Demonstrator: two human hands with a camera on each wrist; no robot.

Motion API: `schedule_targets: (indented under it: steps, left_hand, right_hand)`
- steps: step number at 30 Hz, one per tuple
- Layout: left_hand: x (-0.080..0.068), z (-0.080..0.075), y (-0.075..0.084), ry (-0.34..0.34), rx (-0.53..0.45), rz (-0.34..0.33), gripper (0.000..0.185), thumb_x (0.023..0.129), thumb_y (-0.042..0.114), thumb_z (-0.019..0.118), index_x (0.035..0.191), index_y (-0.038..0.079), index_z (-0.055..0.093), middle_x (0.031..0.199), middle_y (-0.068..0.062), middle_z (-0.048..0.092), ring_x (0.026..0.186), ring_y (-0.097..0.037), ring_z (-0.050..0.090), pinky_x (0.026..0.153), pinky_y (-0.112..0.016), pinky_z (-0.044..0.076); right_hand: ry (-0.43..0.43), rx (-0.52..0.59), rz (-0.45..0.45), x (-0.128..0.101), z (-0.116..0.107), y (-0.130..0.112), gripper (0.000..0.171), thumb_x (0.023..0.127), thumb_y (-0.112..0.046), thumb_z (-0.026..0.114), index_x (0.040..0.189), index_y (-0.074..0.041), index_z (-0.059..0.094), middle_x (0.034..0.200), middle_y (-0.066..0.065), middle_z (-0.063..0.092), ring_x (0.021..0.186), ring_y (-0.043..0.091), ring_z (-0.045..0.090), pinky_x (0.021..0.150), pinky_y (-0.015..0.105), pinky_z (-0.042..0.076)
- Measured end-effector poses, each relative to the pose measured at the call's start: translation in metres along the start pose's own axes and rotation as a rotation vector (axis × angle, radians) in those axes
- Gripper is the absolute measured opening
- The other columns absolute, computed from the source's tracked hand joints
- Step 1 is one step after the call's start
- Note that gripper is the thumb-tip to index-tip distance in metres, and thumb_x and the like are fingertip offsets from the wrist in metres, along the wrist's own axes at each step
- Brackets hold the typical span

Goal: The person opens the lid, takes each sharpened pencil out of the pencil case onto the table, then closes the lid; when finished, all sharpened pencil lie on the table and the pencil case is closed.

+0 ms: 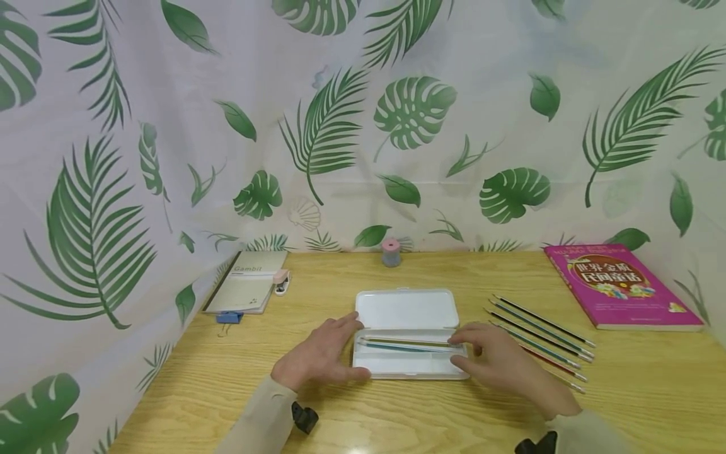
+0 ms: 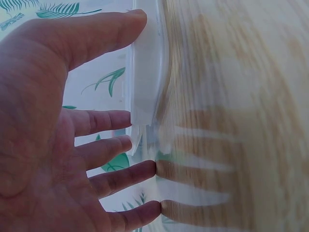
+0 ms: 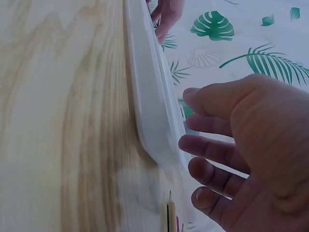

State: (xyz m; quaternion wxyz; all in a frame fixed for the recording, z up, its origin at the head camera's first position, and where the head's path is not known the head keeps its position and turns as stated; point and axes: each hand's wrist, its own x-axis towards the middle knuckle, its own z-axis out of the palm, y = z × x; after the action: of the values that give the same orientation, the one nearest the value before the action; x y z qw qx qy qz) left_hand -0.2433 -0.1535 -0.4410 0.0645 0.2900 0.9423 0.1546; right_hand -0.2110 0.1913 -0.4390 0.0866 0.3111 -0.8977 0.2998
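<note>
A white pencil case (image 1: 408,373) lies with its lid (image 1: 406,308) folded back on the wooden table. Inside it are a yellow-striped pencil (image 1: 408,342) and a teal pencil (image 1: 397,347), side by side. My left hand (image 1: 320,353) rests at the case's left end, fingers spread; in the left wrist view its thumb (image 2: 104,38) touches the case's side. At the right end my right hand (image 1: 495,356) hovers with loosely bent fingers over the rim, near the pencils' ends. The right wrist view shows nothing gripped between those fingers (image 3: 205,144).
Several pencils (image 1: 539,337) lie in a slanted row right of the case. Behind them is a pink book (image 1: 624,287). At the back left lie notebooks (image 1: 249,280), a small stapler (image 1: 281,281) and a blue binder clip (image 1: 229,317). A pink-topped small container (image 1: 391,252) stands by the curtain.
</note>
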Motion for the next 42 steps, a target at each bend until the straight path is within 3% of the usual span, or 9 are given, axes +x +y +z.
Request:
schedule_targets:
  steps: [2, 6, 9, 13, 16, 23, 31, 42]
  left_hand:
    - [0.000, 0.001, 0.000, -0.004, -0.002, -0.008, 0.086, 0.081, 0.061, 0.072, 0.147, 0.013, 0.044, 0.160, -0.011, 0.031, 0.138, -0.035, 0.040, 0.110, -0.052, 0.036]
    - [0.000, 0.001, 0.002, -0.007, -0.013, -0.004, 0.086, 0.081, 0.061, 0.072, 0.147, 0.013, 0.044, 0.160, -0.011, 0.031, 0.138, -0.035, 0.039, 0.111, -0.052, 0.036]
    - [0.001, 0.002, 0.002, -0.004, -0.011, 0.004, 0.084, 0.081, 0.060, 0.072, 0.146, 0.013, 0.045, 0.160, -0.012, 0.032, 0.137, -0.035, 0.041, 0.109, -0.053, 0.037]
    - [0.000, 0.004, 0.003, 0.002, -0.004, 0.001, 0.083, 0.081, 0.060, 0.073, 0.145, 0.013, 0.046, 0.159, -0.011, 0.032, 0.136, -0.035, 0.042, 0.108, -0.053, 0.039]
    - [0.000, 0.003, 0.003, 0.000, -0.002, -0.003, 0.084, 0.081, 0.060, 0.072, 0.146, 0.014, 0.045, 0.160, -0.010, 0.032, 0.136, -0.034, 0.041, 0.109, -0.052, 0.038]
    - [-0.001, 0.000, 0.002, -0.001, -0.015, -0.004, 0.085, 0.082, 0.061, 0.071, 0.147, 0.013, 0.044, 0.161, -0.011, 0.029, 0.137, -0.033, 0.040, 0.110, -0.052, 0.037]
    - [-0.001, -0.002, 0.002, -0.003, -0.013, -0.009, 0.084, 0.082, 0.059, 0.073, 0.146, 0.013, 0.045, 0.161, -0.011, 0.029, 0.138, -0.033, 0.040, 0.111, -0.051, 0.036]
    - [-0.003, -0.002, 0.002, -0.007, -0.011, -0.021, 0.084, 0.082, 0.060, 0.072, 0.146, 0.014, 0.044, 0.161, -0.010, 0.029, 0.138, -0.032, 0.039, 0.111, -0.052, 0.035]
  right_hand:
    - [-0.026, -0.026, -0.002, 0.003, 0.004, -0.001, 0.024, 0.091, -0.022, 0.074, 0.110, -0.009, 0.074, 0.116, 0.012, 0.068, 0.073, 0.006, 0.054, 0.064, 0.027, 0.048]
    - [-0.082, -0.130, -0.010, 0.004, 0.011, 0.001, 0.026, 0.094, -0.025, 0.070, 0.118, -0.013, 0.072, 0.113, 0.006, 0.064, 0.082, 0.012, 0.060, 0.071, 0.034, 0.052]
    - [-0.094, -0.170, -0.033, 0.005, 0.015, 0.004, 0.027, 0.096, -0.021, 0.068, 0.120, -0.011, 0.072, 0.104, 0.001, 0.060, 0.080, 0.009, 0.056, 0.066, 0.030, 0.050]
    - [-0.088, -0.165, -0.030, 0.007, 0.018, 0.005, 0.025, 0.095, -0.012, 0.066, 0.118, -0.004, 0.072, 0.099, 0.002, 0.058, 0.072, 0.003, 0.048, 0.058, 0.024, 0.043]
    - [-0.089, -0.163, -0.007, 0.008, 0.018, 0.004, 0.022, 0.093, -0.009, 0.065, 0.113, -0.003, 0.074, 0.097, 0.001, 0.058, 0.074, 0.003, 0.049, 0.060, 0.024, 0.045]
    - [-0.094, -0.105, 0.057, 0.011, 0.014, 0.003, 0.014, 0.093, -0.010, 0.067, 0.103, -0.007, 0.076, 0.093, -0.004, 0.058, 0.075, 0.005, 0.050, 0.062, 0.025, 0.044]
    - [-0.080, -0.083, 0.047, 0.013, 0.014, 0.005, 0.010, 0.092, -0.009, 0.067, 0.099, -0.011, 0.074, 0.092, -0.005, 0.057, 0.073, 0.005, 0.047, 0.061, 0.024, 0.043]
    - [-0.108, -0.064, 0.086, 0.015, 0.016, 0.009, 0.007, 0.093, -0.009, 0.066, 0.094, -0.015, 0.070, 0.088, -0.010, 0.058, 0.077, 0.007, 0.052, 0.066, 0.028, 0.047]
